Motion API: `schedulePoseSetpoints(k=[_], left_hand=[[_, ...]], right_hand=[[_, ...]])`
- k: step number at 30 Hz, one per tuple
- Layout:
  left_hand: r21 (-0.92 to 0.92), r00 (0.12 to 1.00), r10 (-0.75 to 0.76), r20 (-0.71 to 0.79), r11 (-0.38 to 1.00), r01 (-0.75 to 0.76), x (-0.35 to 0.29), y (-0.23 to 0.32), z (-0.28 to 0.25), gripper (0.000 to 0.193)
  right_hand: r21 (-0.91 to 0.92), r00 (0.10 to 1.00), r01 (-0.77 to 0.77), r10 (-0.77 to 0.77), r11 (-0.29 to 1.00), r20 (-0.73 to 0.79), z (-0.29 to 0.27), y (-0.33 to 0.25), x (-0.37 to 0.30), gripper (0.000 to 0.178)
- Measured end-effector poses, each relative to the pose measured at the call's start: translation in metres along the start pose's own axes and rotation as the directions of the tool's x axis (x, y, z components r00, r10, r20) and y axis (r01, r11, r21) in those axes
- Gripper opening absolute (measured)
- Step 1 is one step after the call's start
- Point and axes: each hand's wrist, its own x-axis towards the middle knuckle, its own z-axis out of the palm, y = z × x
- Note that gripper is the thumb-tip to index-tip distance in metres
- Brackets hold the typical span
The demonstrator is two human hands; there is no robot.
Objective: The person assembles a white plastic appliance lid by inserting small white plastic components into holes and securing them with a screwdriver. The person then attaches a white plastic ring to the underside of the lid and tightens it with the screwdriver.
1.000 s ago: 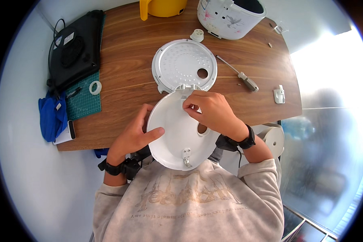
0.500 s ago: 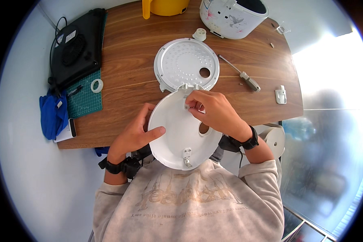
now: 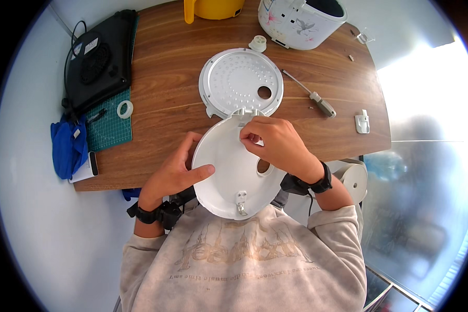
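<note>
A round white rice cooker lid shell (image 3: pixel 223 166) is tilted against the table edge in front of me, its hollow side facing up. My left hand (image 3: pixel 179 169) grips its left rim, thumb inside and fingers behind. Near the hinge at the shell's far end, my right hand (image 3: pixel 273 140) has thumb and fingertips pinched together; whatever is between them is hidden. A small metal latch piece (image 3: pixel 241 203) sits inside the shell's near end. Just beyond lies a round grey inner lid plate (image 3: pixel 234 83) with a hole, partly overlapped by the shell.
A screwdriver (image 3: pixel 322 104) and a small white plastic part (image 3: pixel 362 122) lie on the right. Farther back are a white cap (image 3: pixel 257 43), a flowered rice cooker body (image 3: pixel 301 26) and a yellow container (image 3: pixel 213 9). Left are a black appliance (image 3: pixel 101 62), tape roll (image 3: pixel 125 109) and blue cloth (image 3: pixel 69 151).
Both hands keep their places on the lid shell. My right fingertips have shifted very slightly near the hinge; the table things have not moved.
</note>
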Motion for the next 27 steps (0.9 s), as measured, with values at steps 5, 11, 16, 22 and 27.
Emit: schedulePoseSetpoints(k=[5, 11, 16, 22, 27], left_hand=[[-0.008, 1.0, -0.003, 0.008, 1.0, 0.003, -0.0001, 0.0031, 0.0005, 0.065], [0.045, 0.998, 0.064, -0.024, 0.997, -0.063, 0.001, 0.0004, 0.0014, 0.063], [0.049, 0.997, 0.07, -0.028, 0.996, -0.068, 0.0011, -0.0022, 0.0009, 0.063], [0.037, 0.998, 0.056, -0.017, 0.998, -0.055, 0.0016, -0.0018, 0.0013, 0.062], [0.06, 0.997, 0.065, -0.031, 0.996, -0.063, 0.0022, -0.0049, 0.0004, 0.059]], right_hand=[[-0.064, 0.998, -0.038, 0.041, 0.997, 0.044, -0.0007, -0.0022, 0.0, 0.008], [-0.166, 1.0, 0.008, -0.007, 0.986, 0.008, 0.0022, -0.0061, -0.0002, 0.008], [-0.125, 1.0, 0.02, -0.02, 0.992, -0.002, 0.0039, -0.0012, -0.0007, 0.009], [-0.14, 1.0, 0.011, -0.009, 0.99, 0.015, 0.0014, -0.0045, -0.0006, 0.01], [-0.102, 1.0, 0.018, -0.017, 0.995, 0.012, 0.0005, -0.0023, -0.0014, 0.009]])
